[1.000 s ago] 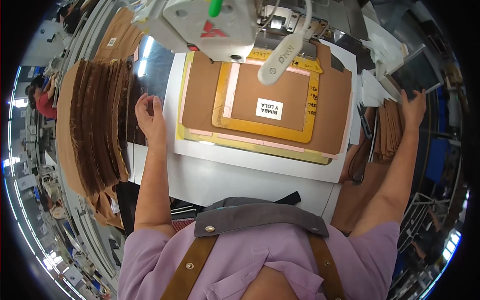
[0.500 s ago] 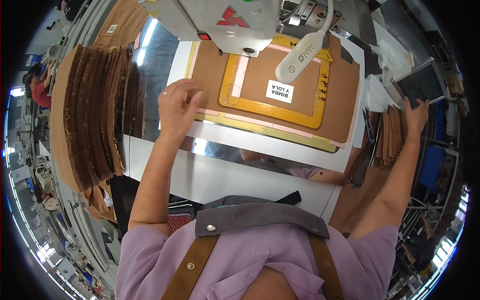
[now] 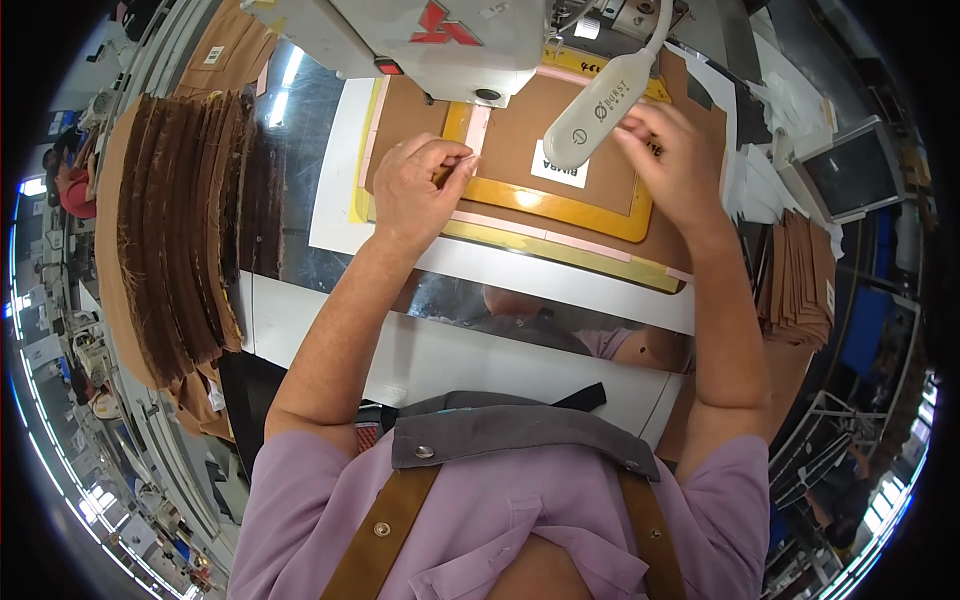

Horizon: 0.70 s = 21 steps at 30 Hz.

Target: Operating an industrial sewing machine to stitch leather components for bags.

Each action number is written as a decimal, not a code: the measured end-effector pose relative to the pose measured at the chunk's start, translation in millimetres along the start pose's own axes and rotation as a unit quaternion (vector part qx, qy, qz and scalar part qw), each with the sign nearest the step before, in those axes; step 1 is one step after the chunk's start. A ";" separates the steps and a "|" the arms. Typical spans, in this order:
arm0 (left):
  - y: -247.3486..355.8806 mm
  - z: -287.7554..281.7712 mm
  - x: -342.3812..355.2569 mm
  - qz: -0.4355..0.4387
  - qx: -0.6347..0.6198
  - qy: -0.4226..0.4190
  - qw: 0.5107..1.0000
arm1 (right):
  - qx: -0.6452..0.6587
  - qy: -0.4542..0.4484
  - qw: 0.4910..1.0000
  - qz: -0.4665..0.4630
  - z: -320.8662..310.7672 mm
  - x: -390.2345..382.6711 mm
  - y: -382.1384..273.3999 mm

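Note:
My left hand (image 3: 425, 190) is over the left bar of a yellow template frame (image 3: 560, 205), thumb and forefinger pinched together. What lies in the pinch, if anything, is too small to name. My right hand (image 3: 675, 165) reaches to the frame's right bar, fingers stretched and apart, the tips partly behind a pale lamp head (image 3: 590, 115). Under the frame lies a flat brown panel (image 3: 400, 110). A white printed label (image 3: 565, 175) inside the frame is partly covered by the lamp. Pink strips edge a yellow-bordered base below the panel.
A white and grey machine head (image 3: 430, 45) overhangs the panel. A tall stack of brown pieces (image 3: 180, 230) with frayed edges stands at left. At right are thin brown pieces (image 3: 795, 280) and a small monitor (image 3: 855, 170). A shiny metal strip (image 3: 500, 310) runs along the near side.
My right hand has come left from beside the monitor to the frame's right bar. My left hand has moved right onto the frame's left bar and closed into a pinch.

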<state>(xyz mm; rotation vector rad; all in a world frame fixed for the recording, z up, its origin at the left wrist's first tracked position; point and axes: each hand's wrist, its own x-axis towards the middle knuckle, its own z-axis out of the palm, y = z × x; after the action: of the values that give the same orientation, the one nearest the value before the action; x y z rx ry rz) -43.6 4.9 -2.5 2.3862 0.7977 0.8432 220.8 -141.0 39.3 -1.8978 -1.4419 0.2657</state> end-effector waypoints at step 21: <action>-14.5 -10.0 -3.7 -0.042 -0.054 0.036 0.997 | -0.206 -0.074 0.954 -0.203 81.4 75.8 -26.8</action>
<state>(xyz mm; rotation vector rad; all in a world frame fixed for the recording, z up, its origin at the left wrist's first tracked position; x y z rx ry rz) -57.9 15.3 -5.7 2.2248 0.8516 0.9180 181.8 -35.7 17.8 -1.8615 -2.0763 -0.1032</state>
